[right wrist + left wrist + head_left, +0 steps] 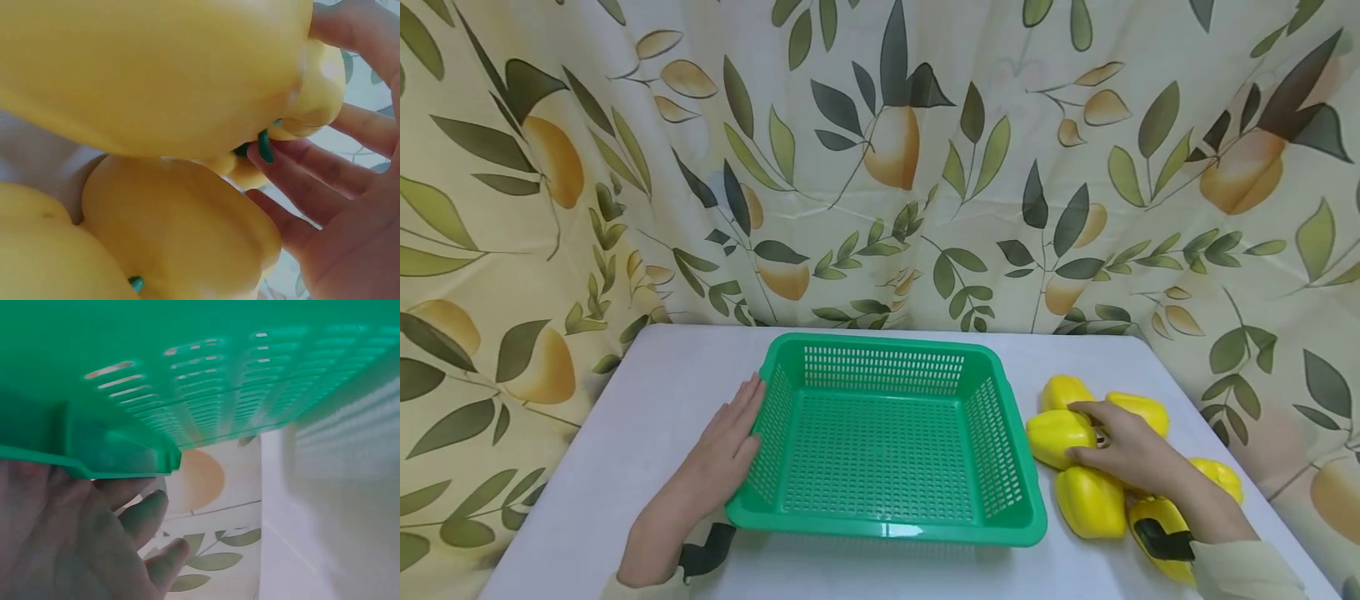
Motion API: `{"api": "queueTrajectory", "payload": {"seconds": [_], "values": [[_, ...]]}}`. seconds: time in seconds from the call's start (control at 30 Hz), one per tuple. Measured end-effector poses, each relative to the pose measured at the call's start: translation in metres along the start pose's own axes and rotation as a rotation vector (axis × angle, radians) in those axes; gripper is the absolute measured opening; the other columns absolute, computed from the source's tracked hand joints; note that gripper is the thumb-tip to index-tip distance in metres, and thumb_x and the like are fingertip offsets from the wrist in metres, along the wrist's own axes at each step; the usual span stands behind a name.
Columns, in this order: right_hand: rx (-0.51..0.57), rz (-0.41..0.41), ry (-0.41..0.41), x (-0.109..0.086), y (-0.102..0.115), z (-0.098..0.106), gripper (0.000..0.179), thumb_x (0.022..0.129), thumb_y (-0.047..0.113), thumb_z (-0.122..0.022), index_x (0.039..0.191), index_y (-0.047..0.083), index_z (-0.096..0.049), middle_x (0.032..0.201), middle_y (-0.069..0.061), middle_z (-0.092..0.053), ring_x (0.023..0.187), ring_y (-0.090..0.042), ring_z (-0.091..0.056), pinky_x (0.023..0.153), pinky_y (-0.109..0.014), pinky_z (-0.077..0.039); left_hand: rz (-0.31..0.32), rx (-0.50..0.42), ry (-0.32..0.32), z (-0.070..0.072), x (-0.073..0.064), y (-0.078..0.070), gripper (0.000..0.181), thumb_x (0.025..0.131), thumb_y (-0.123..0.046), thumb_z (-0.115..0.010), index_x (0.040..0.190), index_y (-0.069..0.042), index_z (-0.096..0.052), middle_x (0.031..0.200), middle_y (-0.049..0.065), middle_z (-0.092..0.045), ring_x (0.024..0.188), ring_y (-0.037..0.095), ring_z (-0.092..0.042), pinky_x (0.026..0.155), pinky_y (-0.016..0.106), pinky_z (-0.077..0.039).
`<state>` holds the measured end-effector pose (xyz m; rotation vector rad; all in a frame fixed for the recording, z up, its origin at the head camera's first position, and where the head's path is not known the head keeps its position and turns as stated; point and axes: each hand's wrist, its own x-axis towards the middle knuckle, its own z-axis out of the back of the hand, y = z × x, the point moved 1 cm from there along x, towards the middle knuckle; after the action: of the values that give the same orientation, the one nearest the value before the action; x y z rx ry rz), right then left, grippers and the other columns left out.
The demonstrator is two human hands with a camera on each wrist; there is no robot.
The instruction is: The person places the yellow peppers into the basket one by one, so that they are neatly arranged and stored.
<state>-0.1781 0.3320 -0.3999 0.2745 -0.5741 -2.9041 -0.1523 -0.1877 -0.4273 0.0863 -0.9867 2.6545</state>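
Note:
A green plastic basket (880,528) with slotted walls sits on the white table. My left hand (718,450) rests along its left rim, fingers straight; in the left wrist view the hand (94,531) lies against the underside of the basket rim (119,462). On the right, my right hand (1123,446) grips the stem end of a yellow bell pepper (1060,437) close to the basket's right wall. The right wrist view shows this pepper (156,69) large at the top, with a green stem near the fingers of my right hand (337,187).
Several more yellow bell peppers lie around my right hand: one pepper (1066,390) behind, another (1142,410) at the far right, one (1090,504) in front, and others partly under my forearm. A leaf-and-fruit patterned curtain (880,208) hangs behind the table (700,358).

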Motion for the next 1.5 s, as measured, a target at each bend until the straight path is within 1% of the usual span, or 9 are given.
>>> {"api": "queueTrajectory", "payload": {"seconds": [0.27,0.47,0.63,0.87,1.03,1.13,1.27,1.37,1.5], "values": [[-0.003,0.005,-0.058,0.0,0.003,0.001,0.075,0.084,0.041,-0.075,0.14,0.0,-0.049,0.13,-0.03,-0.05,0.099,-0.031,-0.057,0.081,-0.051,-0.056,-0.012,0.059,-0.026,-0.003,0.002,0.001,0.063,0.095,-0.006,-0.037,0.157,-0.002,-0.023,0.167,0.009,-0.014,0.155,0.033,-0.013,0.122,0.062,-0.015],[0.028,0.029,-0.091,-0.003,0.006,0.003,0.077,0.086,0.039,-0.074,0.145,0.0,-0.045,0.13,-0.027,-0.049,0.103,-0.034,-0.057,0.083,-0.055,-0.056,-0.015,0.079,-0.044,-0.003,0.001,0.002,0.063,0.095,-0.007,-0.038,0.156,-0.001,-0.024,0.167,0.011,-0.017,0.154,0.034,-0.014,0.121,0.063,-0.016],[0.065,0.057,-0.132,-0.006,0.009,0.007,0.079,0.088,0.039,-0.072,0.146,-0.004,-0.039,0.137,-0.028,-0.048,0.113,-0.041,-0.055,0.092,-0.061,-0.052,-0.019,0.114,-0.055,-0.003,-0.001,0.003,0.063,0.095,-0.008,-0.039,0.156,-0.001,-0.024,0.166,0.013,-0.019,0.154,0.035,-0.016,0.121,0.063,-0.017],[0.062,0.098,-0.165,-0.011,0.018,0.017,0.072,0.089,0.039,-0.072,0.14,-0.004,-0.046,0.137,-0.026,-0.05,0.116,-0.042,-0.055,0.093,-0.056,-0.053,-0.02,0.151,-0.052,-0.004,-0.004,0.002,0.064,0.095,-0.009,-0.038,0.157,-0.001,-0.023,0.166,0.013,-0.017,0.154,0.035,-0.015,0.121,0.062,-0.016],[0.02,0.143,-0.206,-0.013,0.027,0.023,0.07,0.088,0.037,-0.073,0.141,-0.002,-0.049,0.135,-0.022,-0.052,0.112,-0.041,-0.058,0.09,-0.059,-0.053,-0.028,0.186,-0.051,-0.005,-0.002,0.001,0.065,0.095,-0.01,-0.038,0.156,0.0,-0.022,0.167,0.012,-0.015,0.154,0.035,-0.015,0.122,0.061,-0.015],[-0.02,0.189,-0.25,-0.013,0.033,0.028,0.068,0.086,0.034,-0.076,0.139,0.0,-0.051,0.132,-0.021,-0.054,0.104,-0.04,-0.061,0.083,-0.056,-0.057,-0.027,0.202,-0.042,-0.004,-0.002,0.0,0.065,0.094,-0.011,-0.039,0.156,0.0,-0.022,0.167,0.012,-0.015,0.154,0.035,-0.015,0.122,0.06,-0.015],[-0.064,0.271,-0.328,-0.011,0.043,0.035,0.065,0.083,0.027,-0.08,0.137,0.001,-0.054,0.129,-0.019,-0.056,0.097,-0.033,-0.063,0.075,-0.037,-0.06,-0.027,0.216,-0.034,-0.003,-0.001,-0.002,0.066,0.094,-0.011,-0.04,0.156,0.0,-0.021,0.167,0.013,-0.015,0.154,0.034,-0.014,0.122,0.06,-0.014],[-0.081,0.314,-0.364,-0.01,0.051,0.039,0.064,0.081,0.024,-0.081,0.136,0.002,-0.056,0.128,-0.016,-0.057,0.096,-0.029,-0.063,0.073,-0.024,-0.057,-0.026,0.225,-0.033,-0.003,-0.001,-0.002,0.066,0.094,-0.012,-0.041,0.156,0.001,-0.021,0.167,0.013,-0.015,0.154,0.034,-0.014,0.123,0.06,-0.014],[-0.101,0.348,-0.373,-0.008,0.064,0.043,0.064,0.081,0.022,-0.081,0.137,0.003,-0.056,0.129,-0.014,-0.057,0.099,-0.026,-0.063,0.076,-0.02,-0.056,-0.021,0.23,-0.032,-0.003,-0.002,-0.004,0.067,0.094,-0.011,-0.041,0.156,0.001,-0.021,0.166,0.014,-0.016,0.154,0.035,-0.014,0.122,0.061,-0.014]]}}
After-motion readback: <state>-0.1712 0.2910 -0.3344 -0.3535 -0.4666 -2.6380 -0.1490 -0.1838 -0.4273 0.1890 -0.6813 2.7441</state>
